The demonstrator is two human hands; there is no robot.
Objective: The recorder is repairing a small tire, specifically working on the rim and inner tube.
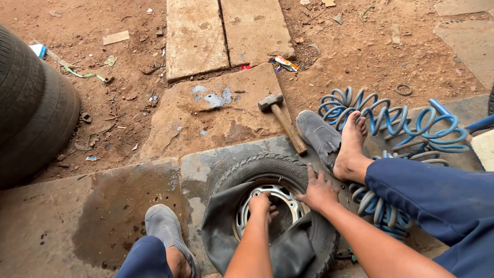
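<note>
While the tyre (267, 170) lies flat on the near ground, our left grip (260, 205) closes on its steel rim (288, 198), and our right grip (318, 191) presses open-fingered on the sidewall just right.

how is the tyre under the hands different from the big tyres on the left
The tyre under the hands lies flat on the slab, still on its steel rim, with an inner tube pulled partly out. The big tyres on the left are stacked, look far larger, and show only tread. Both are black, dusty rubber.
</note>
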